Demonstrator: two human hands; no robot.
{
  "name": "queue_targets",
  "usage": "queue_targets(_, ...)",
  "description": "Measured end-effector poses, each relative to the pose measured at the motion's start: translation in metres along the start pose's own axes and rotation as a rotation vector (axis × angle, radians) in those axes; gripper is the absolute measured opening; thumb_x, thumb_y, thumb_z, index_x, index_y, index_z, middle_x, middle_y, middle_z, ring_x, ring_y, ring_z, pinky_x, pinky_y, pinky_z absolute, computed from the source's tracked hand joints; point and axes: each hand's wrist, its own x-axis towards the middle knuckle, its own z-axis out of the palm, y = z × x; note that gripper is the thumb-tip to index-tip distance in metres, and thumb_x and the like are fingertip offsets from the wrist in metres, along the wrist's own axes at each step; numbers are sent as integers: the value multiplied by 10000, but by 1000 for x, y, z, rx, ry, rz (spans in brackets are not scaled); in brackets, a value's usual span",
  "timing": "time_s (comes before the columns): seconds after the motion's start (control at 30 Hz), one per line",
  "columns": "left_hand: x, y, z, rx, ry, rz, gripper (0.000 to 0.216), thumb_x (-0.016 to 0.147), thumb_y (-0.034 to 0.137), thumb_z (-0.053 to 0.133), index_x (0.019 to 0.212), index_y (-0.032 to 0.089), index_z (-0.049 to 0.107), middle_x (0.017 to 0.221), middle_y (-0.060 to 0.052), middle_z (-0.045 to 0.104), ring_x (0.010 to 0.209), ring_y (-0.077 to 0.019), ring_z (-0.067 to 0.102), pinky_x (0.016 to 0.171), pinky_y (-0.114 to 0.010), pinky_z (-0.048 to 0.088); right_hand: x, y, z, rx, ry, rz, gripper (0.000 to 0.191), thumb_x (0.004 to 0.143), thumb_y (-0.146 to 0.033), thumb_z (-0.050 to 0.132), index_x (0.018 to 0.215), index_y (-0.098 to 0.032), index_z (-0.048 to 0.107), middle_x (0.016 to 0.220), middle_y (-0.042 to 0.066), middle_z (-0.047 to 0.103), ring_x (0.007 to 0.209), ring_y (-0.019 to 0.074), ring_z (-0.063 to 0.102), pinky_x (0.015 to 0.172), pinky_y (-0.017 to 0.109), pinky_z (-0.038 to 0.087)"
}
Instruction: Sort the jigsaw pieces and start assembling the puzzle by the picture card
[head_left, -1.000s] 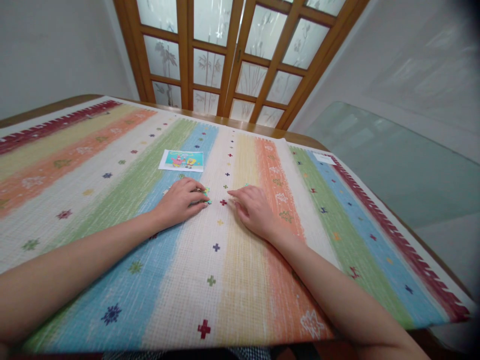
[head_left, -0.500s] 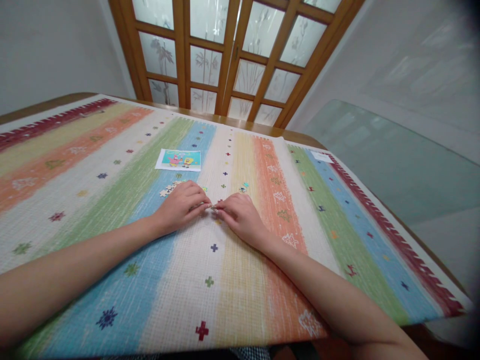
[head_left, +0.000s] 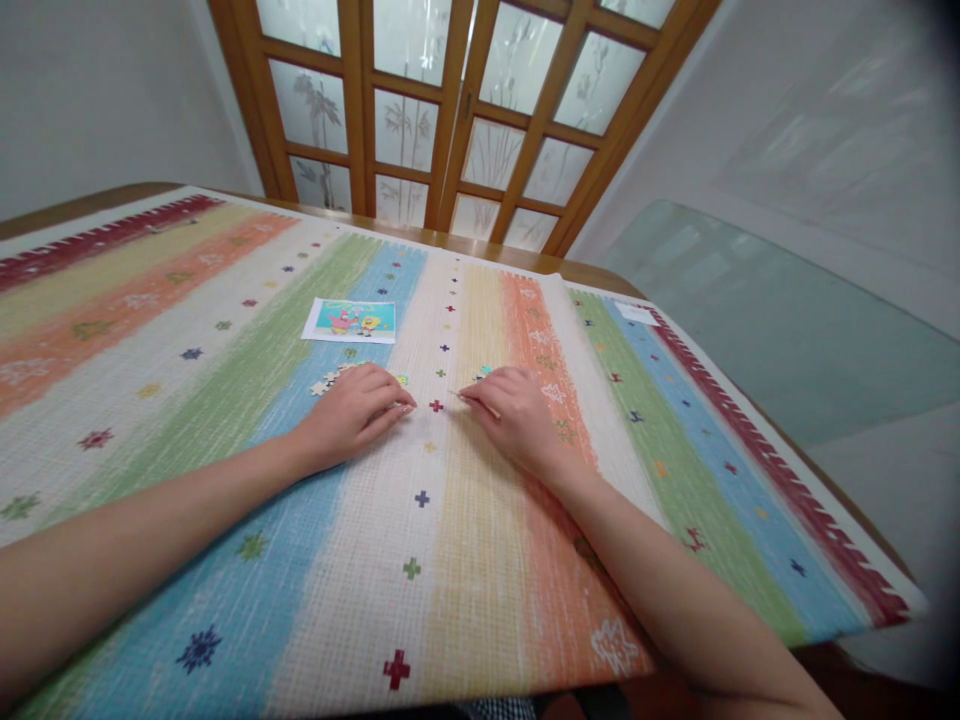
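My left hand (head_left: pixel 351 412) lies on the striped tablecloth (head_left: pixel 225 440), fingers stretched forward and resting flat, with nothing visible in them. Several small puzzle pieces (head_left: pixel 327 381) lie just beyond its knuckles. My right hand (head_left: pixel 516 412) is a short gap to the right, its thumb and fingers pinched on a thin pale puzzle piece (head_left: pixel 466 398) seen edge-on just above the cloth. A few more loose pieces (head_left: pixel 480 376) lie beyond that hand. A small cartoon picture card (head_left: pixel 349 320) lies farther back on the blue stripe.
The cloth covers a wooden table whose far edge (head_left: pixel 480 248) runs below a wooden-framed frosted glass door (head_left: pixel 450 110). A glass tabletop (head_left: pixel 787 330) stands to the right. A white label (head_left: pixel 636 313) lies on the cloth's far right.
Half a second ago both hands met at the middle, pinching at one piece. Now they have drawn apart, and the right hand has carried the piece to the right.
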Motion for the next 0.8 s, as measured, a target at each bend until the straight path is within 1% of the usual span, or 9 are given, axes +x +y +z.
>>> queue_targets(0.1, -1, -3, 0, -22, 9, -20, 284, 1037, 347, 436, 1041, 194, 676, 1003, -70, 687, 992, -231, 565, 880, -389, 399, -2, 26, -14, -342, -84, 50, 244, 983, -201, 522, 877, -198, 742, 839, 68, 747, 876, 219, 568, 846, 385, 280)
queue_targets(0.17, -1, -3, 0, -23, 7, -15, 280, 1036, 335, 432, 1034, 198, 677, 997, -67, 688, 988, -227, 568, 880, -388, 401, -3, 39, -18, -467, -161, 72, 249, 970, -175, 513, 857, -190, 735, 815, 76, 732, 861, 224, 541, 806, 380, 254)
queue_targets(0.23, -1, -3, 0, -17, 5, -5, 271, 1036, 323, 433, 1040, 202, 676, 1002, -63, 688, 990, -226, 567, 881, -388, 400, -4, 45, -18, -525, -226, 72, 249, 961, -163, 505, 841, -187, 722, 817, 78, 720, 861, 226, 524, 786, 377, 239)
queue_targets(0.3, -1, -3, 0, -12, 6, -3, 260, 1035, 311, 437, 1046, 200, 672, 1011, -62, 686, 994, -227, 564, 879, -389, 400, -4, 45, -16, -549, -289, 70, 242, 957, -157, 502, 838, -181, 712, 833, 82, 712, 870, 229, 520, 785, 376, 235)
queue_targets(0.43, -2, -3, 0, -13, 5, -10, 247, 1028, 290, 442, 1052, 200, 670, 1019, -64, 684, 998, -228, 565, 879, -391, 404, -2, 34, -16, -572, -424, 68, 210, 941, -127, 512, 875, -153, 710, 886, 100, 700, 887, 239, 534, 781, 379, 247)
queue_targets(0.5, -2, -3, 1, -17, 6, -15, 248, 1026, 291, 442, 1050, 204, 672, 1020, -66, 685, 1000, -227, 568, 879, -389, 409, -1, 27, -18, -585, -464, 76, 206, 934, -108, 510, 904, -138, 712, 916, 115, 692, 903, 246, 541, 782, 381, 259)
queue_targets(0.6, -2, -3, 1, -21, 23, -30, 254, 1025, 304, 444, 1032, 199, 675, 1009, -72, 690, 993, -227, 574, 875, -387, 421, -1, 23, -19, -568, -468, 109, 207, 931, -107, 515, 930, -133, 720, 933, 128, 685, 932, 255, 548, 782, 377, 283)
queue_targets(0.7, -2, -4, 0, -17, 62, -58, 259, 1021, 325, 453, 1017, 189, 674, 992, -76, 694, 972, -227, 579, 886, -395, 430, -2, 31, -14, -502, -407, 170, 230, 946, -131, 508, 925, -153, 736, 932, 121, 687, 920, 252, 566, 755, 366, 308)
queue_targets(0.8, -2, -8, -2, -14, 110, -92, 265, 1019, 330, 453, 1017, 179, 672, 957, -76, 687, 943, -226, 575, 893, -402, 432, -3, 44, -8, -411, -332, 232, 267, 961, -157, 488, 967, -171, 755, 940, 120, 696, 889, 238, 585, 739, 348, 339)
